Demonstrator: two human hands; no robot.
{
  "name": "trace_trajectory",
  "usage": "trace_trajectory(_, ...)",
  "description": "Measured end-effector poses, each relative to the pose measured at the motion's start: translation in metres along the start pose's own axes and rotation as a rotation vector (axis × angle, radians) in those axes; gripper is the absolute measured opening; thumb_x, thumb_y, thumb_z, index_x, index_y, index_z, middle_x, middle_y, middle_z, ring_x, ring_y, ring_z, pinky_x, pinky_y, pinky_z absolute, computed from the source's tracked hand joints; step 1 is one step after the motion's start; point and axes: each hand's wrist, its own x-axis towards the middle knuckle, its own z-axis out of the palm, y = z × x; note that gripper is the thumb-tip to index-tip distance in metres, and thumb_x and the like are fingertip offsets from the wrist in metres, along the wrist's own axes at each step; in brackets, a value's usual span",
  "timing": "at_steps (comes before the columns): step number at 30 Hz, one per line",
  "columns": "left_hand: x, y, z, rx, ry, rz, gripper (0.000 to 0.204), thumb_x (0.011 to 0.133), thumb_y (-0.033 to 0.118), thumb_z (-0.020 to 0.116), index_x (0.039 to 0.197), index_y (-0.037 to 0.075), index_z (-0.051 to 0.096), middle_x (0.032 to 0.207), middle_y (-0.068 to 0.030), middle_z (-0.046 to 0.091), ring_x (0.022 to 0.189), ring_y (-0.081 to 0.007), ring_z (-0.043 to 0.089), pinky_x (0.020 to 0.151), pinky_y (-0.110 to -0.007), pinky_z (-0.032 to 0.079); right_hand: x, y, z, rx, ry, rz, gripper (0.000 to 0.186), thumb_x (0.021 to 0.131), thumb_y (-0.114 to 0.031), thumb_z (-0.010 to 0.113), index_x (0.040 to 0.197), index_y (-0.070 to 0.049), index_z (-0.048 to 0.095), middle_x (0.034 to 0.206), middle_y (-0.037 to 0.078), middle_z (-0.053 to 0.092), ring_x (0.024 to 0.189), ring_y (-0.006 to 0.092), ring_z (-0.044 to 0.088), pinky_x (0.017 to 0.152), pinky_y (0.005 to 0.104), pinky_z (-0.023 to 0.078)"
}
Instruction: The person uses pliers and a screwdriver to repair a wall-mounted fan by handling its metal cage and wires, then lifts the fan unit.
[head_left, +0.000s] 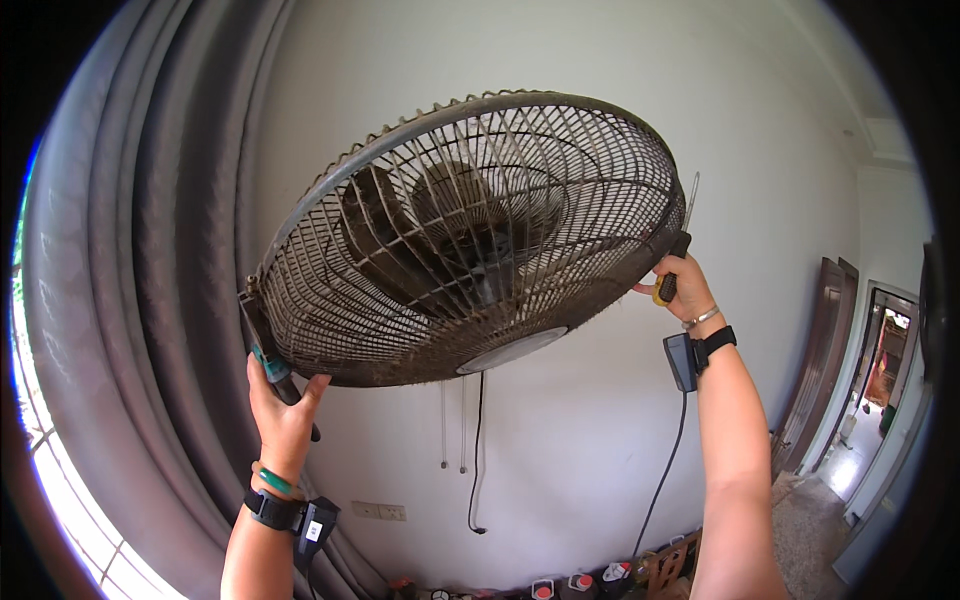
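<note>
A dusty wall fan (pixel 470 240) with a dark wire cage and a round plate at its centre is tilted in front of me; its blades show dimly through the grille. At the fan's lower left rim, my left hand (pixel 282 415) grips a tool with a dark and teal handle (pixel 286 386), whose kind I cannot make out, and its thumb is at the cage edge. My right hand (pixel 686 290) is raised beside the right rim, closed around a screwdriver (pixel 672 278) with a yellow and black handle, its shaft pointing up.
A grey curtain (pixel 110 300) hangs by a bright window at left. Two pull cords (pixel 462 430) and a black cable (pixel 478 450) hang below the fan, above a wall socket (pixel 379 511). Bottles (pixel 580 585) stand at the wall's foot. A doorway (pixel 865 400) opens at right.
</note>
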Motion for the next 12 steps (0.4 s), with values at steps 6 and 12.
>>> trace_trajectory(6, -0.003, 0.005, 0.004, 0.008, 0.039, 0.055, 0.061, 0.073, 0.008, 0.079, 0.123, 0.0, 0.045, 0.108, -0.0067, 0.059, 0.098, -0.0182, 0.055, 0.089, -0.03, 0.044, 0.005, 0.004, 0.001, 0.013, 0.047, -0.032, 0.017, 0.071, -0.003, 0.053, 0.087, -0.007, 0.056, 0.083, 0.002, 0.052, 0.08, 0.0186, 0.054, 0.081, 0.0535, 0.054)
trace_trajectory(12, -0.013, 0.002, -0.018, 0.083, 0.084, 0.023, 0.066, 0.07, 0.013, 0.083, 0.123, -0.001, 0.046, 0.108, -0.0115, 0.058, 0.1, -0.0208, 0.055, 0.09, -0.032, 0.044, 0.017, 0.007, -0.02, 0.019, -0.158, -0.003, 0.037, 0.071, -0.009, 0.056, 0.108, -0.007, 0.056, 0.107, 0.01, 0.059, 0.112, 0.0294, 0.054, 0.095, 0.0629, 0.044)
